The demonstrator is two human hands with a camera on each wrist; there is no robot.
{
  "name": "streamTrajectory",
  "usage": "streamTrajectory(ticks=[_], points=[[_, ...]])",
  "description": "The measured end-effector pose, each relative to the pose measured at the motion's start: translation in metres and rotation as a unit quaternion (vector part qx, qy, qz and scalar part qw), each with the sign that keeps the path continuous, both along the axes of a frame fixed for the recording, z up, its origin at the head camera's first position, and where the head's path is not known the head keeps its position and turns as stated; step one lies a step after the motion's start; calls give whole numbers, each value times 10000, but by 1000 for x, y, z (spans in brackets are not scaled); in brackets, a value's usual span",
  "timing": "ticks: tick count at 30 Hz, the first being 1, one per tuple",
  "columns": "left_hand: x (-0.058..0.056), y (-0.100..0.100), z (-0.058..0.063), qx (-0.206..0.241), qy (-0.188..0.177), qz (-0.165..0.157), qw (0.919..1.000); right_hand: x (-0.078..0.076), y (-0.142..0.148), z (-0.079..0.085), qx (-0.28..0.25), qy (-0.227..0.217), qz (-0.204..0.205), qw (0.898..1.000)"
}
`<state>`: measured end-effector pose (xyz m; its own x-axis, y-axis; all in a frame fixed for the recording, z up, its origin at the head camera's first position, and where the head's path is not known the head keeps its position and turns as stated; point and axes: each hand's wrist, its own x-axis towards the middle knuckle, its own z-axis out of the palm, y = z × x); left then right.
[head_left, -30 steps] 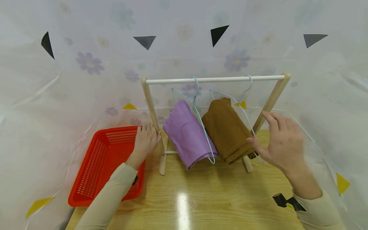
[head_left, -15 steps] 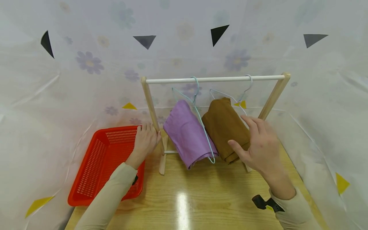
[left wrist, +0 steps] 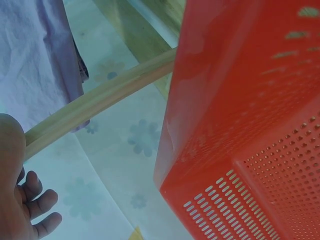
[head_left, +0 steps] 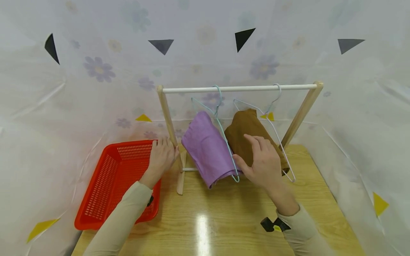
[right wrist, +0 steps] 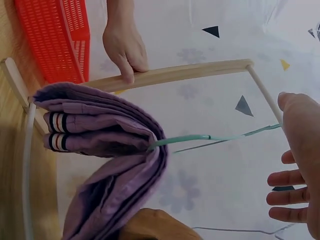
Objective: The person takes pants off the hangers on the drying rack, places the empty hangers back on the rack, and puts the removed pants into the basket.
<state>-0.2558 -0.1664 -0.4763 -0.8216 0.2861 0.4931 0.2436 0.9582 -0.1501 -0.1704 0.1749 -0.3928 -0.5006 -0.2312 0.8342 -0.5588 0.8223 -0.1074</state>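
And here's the left grip clamped on the left post, thumb over the wood, while the right grip, fingers apart and clasping nothing, hovers before the brown garment, right of centre. It looks like steadying plus reaching; doing that well, I'd judge, means bracing the post firmly and touching cloth lightly (those folds could slip!). The count: two garments, the purple garment hanging mid-frame; two hangers, a teal hanger and a pale hanger; one red basket, lower left; one table.
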Motion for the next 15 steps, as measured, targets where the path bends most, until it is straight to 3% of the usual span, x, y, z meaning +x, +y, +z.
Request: streamTrajectory(ticks=[15], points=[[-1,0,-1,-10,-103,68,9999,-8,-32,-33,-396,-724,-222,9963]])
